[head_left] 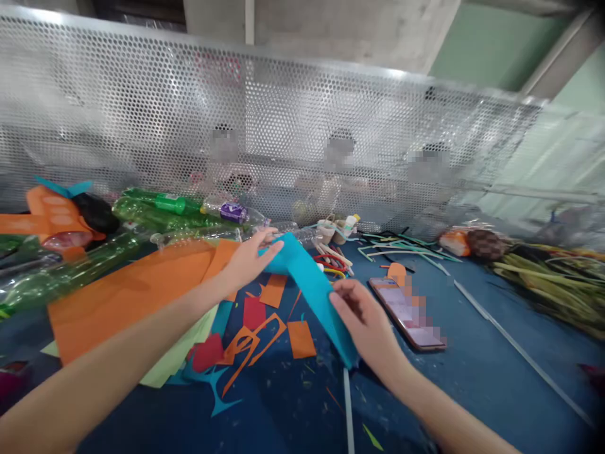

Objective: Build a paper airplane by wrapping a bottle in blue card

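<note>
A bright blue strip of craft paper [309,277] is held above the dark blue table, folded over near its upper left end. At that end my left hand [250,255] pinches it between thumb and fingers. Lower down, my right hand [366,315] grips the strip's right edge with curled fingers; part of the fingertips is hidden. Beneath lie orange paper pieces [301,339], a red piece [255,311] and thin orange cut-out outlines [268,337]. Blue scraps [217,386] rest nearer to me.
Large orange sheets [127,293] and green plastic bottles [94,268] lie at left, near an orange craft model [59,217]. A smartphone [409,315] sits right of my right hand. Behind are coloured strips [406,244] and a perforated metal screen [293,120]; dry stalks [558,284] lie far right.
</note>
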Available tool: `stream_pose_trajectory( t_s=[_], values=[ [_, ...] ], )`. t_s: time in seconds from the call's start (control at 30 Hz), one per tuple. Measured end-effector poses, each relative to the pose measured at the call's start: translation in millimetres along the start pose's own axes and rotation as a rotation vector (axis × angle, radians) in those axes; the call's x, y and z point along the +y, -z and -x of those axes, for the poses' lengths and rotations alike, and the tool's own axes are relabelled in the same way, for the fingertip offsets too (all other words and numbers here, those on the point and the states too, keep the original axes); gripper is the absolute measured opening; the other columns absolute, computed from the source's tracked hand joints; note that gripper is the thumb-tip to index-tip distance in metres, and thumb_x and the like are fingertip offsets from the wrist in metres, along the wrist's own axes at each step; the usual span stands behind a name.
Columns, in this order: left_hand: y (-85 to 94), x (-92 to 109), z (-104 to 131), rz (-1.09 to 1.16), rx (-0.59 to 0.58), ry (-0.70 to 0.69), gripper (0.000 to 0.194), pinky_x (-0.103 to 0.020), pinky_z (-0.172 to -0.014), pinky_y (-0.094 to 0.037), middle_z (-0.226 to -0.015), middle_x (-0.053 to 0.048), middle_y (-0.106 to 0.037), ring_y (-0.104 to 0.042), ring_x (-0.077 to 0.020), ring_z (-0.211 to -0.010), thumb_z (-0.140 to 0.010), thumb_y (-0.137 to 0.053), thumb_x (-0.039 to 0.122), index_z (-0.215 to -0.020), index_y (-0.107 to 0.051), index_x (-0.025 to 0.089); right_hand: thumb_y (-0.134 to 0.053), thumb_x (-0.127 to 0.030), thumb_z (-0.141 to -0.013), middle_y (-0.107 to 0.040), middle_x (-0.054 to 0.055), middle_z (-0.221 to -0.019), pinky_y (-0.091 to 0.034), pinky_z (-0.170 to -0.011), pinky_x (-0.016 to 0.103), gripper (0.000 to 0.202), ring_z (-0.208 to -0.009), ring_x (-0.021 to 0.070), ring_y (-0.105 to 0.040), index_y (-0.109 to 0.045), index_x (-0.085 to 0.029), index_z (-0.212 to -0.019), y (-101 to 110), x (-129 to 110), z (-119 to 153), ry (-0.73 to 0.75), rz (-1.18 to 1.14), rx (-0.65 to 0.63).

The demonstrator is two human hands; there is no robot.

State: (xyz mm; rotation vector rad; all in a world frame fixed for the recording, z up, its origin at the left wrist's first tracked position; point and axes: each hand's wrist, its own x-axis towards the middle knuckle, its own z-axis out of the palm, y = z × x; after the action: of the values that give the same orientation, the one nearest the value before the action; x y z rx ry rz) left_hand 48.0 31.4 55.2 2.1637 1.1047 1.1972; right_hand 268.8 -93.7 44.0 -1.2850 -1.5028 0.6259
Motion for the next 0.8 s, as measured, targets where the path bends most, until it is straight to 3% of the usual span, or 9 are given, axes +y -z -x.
stream_pose_trajectory(
  t_s=[0.07, 0.17, 0.23, 0.27, 0.4, 0.53, 0.63, 0.73, 0.8],
  values=[
    [-5.6, -13, -12, -0.256, -0.126, -0.046, 0.055, -0.041, -0.097, -0.046, -0.129, -0.011, -0.06, -0.057, -0.0267, -0.119, -0.096, -0.029, 0.054, -0.137, -0.041, 0.02, -0.057, -0.042, -0.085, -0.062, 0.002, -0.078, -0.048, -0.062, 0.028, 0.021, -0.07, 0.018, -0.059, -0.056, -0.022, -0.092, 17, 2, -18, 0.021, 0.039, 0.149],
    [-17.7, -22, -21, -0.359, -0.238, -0.125, 0.076, -0.048, -0.105, -0.035, -0.138, -0.014, -0.053, -0.047, -0.0359, -0.127, -0.073, -0.063, 0.065, -0.133, -0.05, 0.02, -0.057, -0.044, -0.085, -0.065, 0.003, -0.078, -0.048, -0.064, 0.029, 0.023, -0.071, 0.0193, -0.061, -0.055, -0.022, -0.09, 44, 9, -44, 0.092, 0.143, 0.268],
    [-26.8, -23, -24, -0.437, -0.307, -0.187, 0.094, -0.051, -0.109, -0.028, -0.138, -0.015, -0.052, -0.043, -0.0395, -0.129, -0.054, -0.082, 0.055, -0.135, -0.048, 0.022, -0.055, -0.044, -0.085, -0.067, 0.003, -0.073, -0.047, -0.058, 0.03, 0.024, -0.063, 0.0196, -0.061, -0.055, -0.022, -0.091, 58, 16, -59, 0.124, 0.248, 0.308],
    [-30.8, -23, -24, -0.519, -0.336, -0.215, 0.098, -0.052, -0.109, -0.027, -0.139, -0.015, -0.051, -0.042, -0.04, -0.129, -0.052, -0.084, 0.048, -0.138, -0.045, 0.023, -0.054, -0.044, -0.084, -0.069, 0.004, -0.071, -0.046, -0.055, 0.03, 0.025, -0.059, 0.0204, -0.062, -0.057, -0.021, -0.093, 62, 18, -66, 0.111, 0.307, 0.313],
    [-36.0, -22, -27, -0.569, -0.317, -0.227, 0.08, -0.05, -0.106, -0.03, -0.127, -0.015, -0.058, -0.047, -0.0374, -0.123, -0.061, -0.079, 0.027, -0.134, -0.049, 0.019, -0.053, -0.036, -0.082, -0.075, 0.012, -0.087, -0.053, -0.068, 0.037, 0.033, -0.08, 0.0271, -0.071, -0.065, -0.017, -0.106, 67, 22, -87, 0.142, 0.437, 0.259],
    [-15.0, -12, -29, -0.499, -0.219, -0.175, 0.064, -0.045, -0.1, -0.041, -0.125, -0.013, -0.058, -0.053, -0.033, -0.118, -0.071, -0.071, 0.037, -0.13, -0.052, 0.02, -0.052, -0.033, -0.083, -0.077, 0.011, -0.091, -0.055, -0.076, 0.039, 0.037, -0.089, 0.0279, -0.072, -0.067, -0.017, -0.112, 63, 9, -97, 0.205, 0.448, 0.245],
    [7.4, 5, -22, -0.38, -0.146, -0.092, 0.071, -0.047, -0.097, -0.044, -0.132, -0.014, -0.054, -0.052, -0.0333, -0.12, -0.074, -0.068, 0.053, -0.134, -0.045, 0.022, -0.048, -0.031, -0.088, -0.075, 0.011, -0.104, -0.055, -0.081, 0.04, 0.037, -0.091, 0.0265, -0.071, -0.067, -0.017, -0.116, 60, -12, -96, 0.334, 0.515, 0.305],
    [17.0, 22, -1, 0.298, -0.341, 0.152, 0.074, -0.047, -0.091, -0.05, -0.128, -0.012, -0.059, -0.058, -0.032, -0.114, -0.073, -0.072, 0.05, -0.136, -0.04, 0.025, -0.045, -0.027, -0.092, -0.072, 0.011, -0.111, -0.055, -0.081, 0.039, 0.035, -0.092, 0.0259, -0.07, -0.068, -0.017, -0.117, 55, -37, -89, 0.489, 0.629, 0.389],
    [13.4, 29, 16, 0.671, -0.425, 0.185, 0.073, -0.046, -0.094, -0.049, -0.131, -0.01, -0.057, -0.056, -0.0299, -0.119, -0.077, -0.073, 0.043, -0.138, -0.035, 0.029, -0.046, -0.024, -0.093, -0.075, 0.009, -0.103, -0.057, -0.076, 0.037, 0.033, -0.086, 0.0239, -0.071, -0.067, -0.019, -0.118, 49, -52, -81, 0.6, 0.676, 0.381]
  ],
)
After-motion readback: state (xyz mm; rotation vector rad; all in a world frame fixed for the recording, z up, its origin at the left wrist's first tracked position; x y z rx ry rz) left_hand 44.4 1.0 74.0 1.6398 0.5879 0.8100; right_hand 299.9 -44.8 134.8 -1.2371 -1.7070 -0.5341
